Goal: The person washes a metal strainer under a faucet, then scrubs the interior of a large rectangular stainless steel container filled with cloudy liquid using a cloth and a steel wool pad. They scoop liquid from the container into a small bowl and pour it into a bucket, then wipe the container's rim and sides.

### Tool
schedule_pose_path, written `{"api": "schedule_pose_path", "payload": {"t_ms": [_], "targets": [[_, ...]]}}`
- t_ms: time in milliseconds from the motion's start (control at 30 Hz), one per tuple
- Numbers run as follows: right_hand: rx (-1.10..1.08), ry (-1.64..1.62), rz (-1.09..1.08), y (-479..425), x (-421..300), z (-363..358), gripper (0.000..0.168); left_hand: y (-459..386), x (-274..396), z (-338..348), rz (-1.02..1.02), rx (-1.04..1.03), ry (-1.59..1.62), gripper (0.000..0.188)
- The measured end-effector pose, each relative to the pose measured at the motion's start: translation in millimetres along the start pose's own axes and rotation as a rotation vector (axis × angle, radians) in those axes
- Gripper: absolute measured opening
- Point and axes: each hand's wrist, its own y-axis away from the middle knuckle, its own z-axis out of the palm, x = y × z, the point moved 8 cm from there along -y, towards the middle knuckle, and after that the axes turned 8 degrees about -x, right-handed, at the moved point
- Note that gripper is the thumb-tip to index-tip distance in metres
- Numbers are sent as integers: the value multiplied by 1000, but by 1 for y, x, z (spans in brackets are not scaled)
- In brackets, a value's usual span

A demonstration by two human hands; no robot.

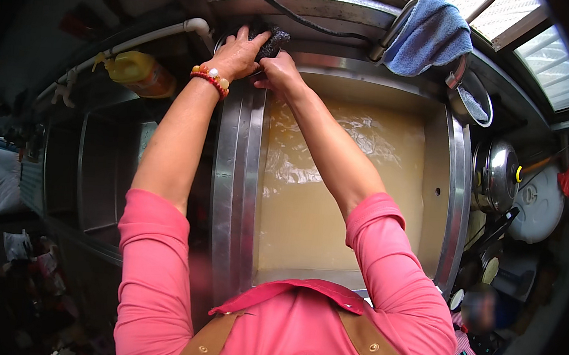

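At the far left corner of a steel sink [237,174], my left hand [238,53] spreads its fingers over a dark, mesh-like scouring pad [275,42]. A red beaded bracelet [211,79] circles that wrist. The pad lies in or on a dark round vessel [219,43], mostly hidden by my hands. Close beside it, my right hand [283,71] is curled with thumb and fingers together at the vessel's near right edge. Cloudy yellowish water [336,220] stands in the basin below my right forearm.
A blue cloth [430,37] hangs over the faucet at the back. Right of the sink are a small metal pan [484,112] and a lidded steel pot [502,175]. Left are a yellow pump bottle [141,73] and another steel basin [99,174]. A person [473,339] is at lower right.
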Motion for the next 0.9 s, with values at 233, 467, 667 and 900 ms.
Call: {"api": "schedule_pose_path", "payload": {"t_ms": [233, 467, 667, 900], "targets": [[-2, -12, -47, 82, -8, 6, 49, 37, 28, -6, 2, 186, 3, 36], [190, 61, 114, 180, 21, -58, 53, 85, -17, -23, -71, 328, 1193, 17], [423, 843, -172, 270, 11, -125, 62, 152, -6, -2, -185, 362, 1206, 18], [561, 1185, -137, 334, 13, -156, 67, 206, 51, 40, -136, 366, 857, 25]]}}
